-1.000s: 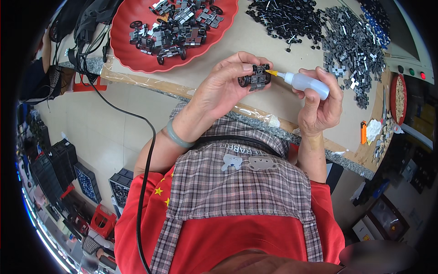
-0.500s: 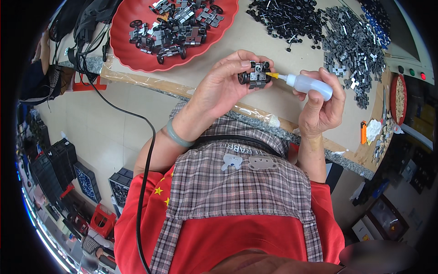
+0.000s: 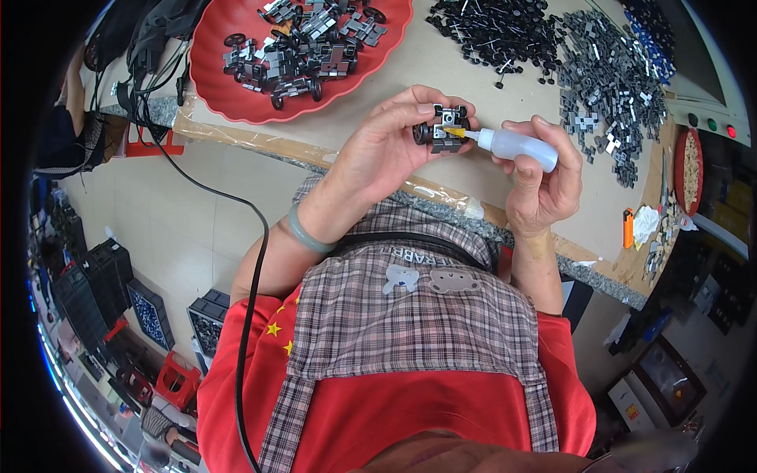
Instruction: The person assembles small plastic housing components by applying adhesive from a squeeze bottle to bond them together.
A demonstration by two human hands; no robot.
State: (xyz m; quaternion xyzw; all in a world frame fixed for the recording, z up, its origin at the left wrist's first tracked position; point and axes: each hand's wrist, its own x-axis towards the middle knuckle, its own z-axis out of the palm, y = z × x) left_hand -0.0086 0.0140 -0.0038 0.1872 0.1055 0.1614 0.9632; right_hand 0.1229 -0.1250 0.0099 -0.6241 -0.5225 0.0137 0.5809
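My left hand (image 3: pixel 386 142) grips a small toy car chassis (image 3: pixel 446 142), grey with black wheels, between thumb and fingers above the near edge of the table. In my right hand (image 3: pixel 548 181) is a translucent squeeze bottle (image 3: pixel 520 150), tilted with its nozzle pointing left. The bottle's yellow tip (image 3: pixel 456 132) lies over the middle of the chassis; whether it touches I cannot tell. Some fingers of my left hand are hidden behind the chassis.
A red scalloped tray (image 3: pixel 236 110) at the far left holds several similar chassis. Farther back lie piles of black wheel axles (image 3: pixel 505 35) and grey parts (image 3: pixel 611 79). An orange lighter (image 3: pixel 628 229) lies at the right. A black cable (image 3: pixel 256 213) hangs at my left.
My right hand has moved left with the squeeze bottle, bringing its yellow tip from the chassis's right edge over its middle. My left hand has barely moved.
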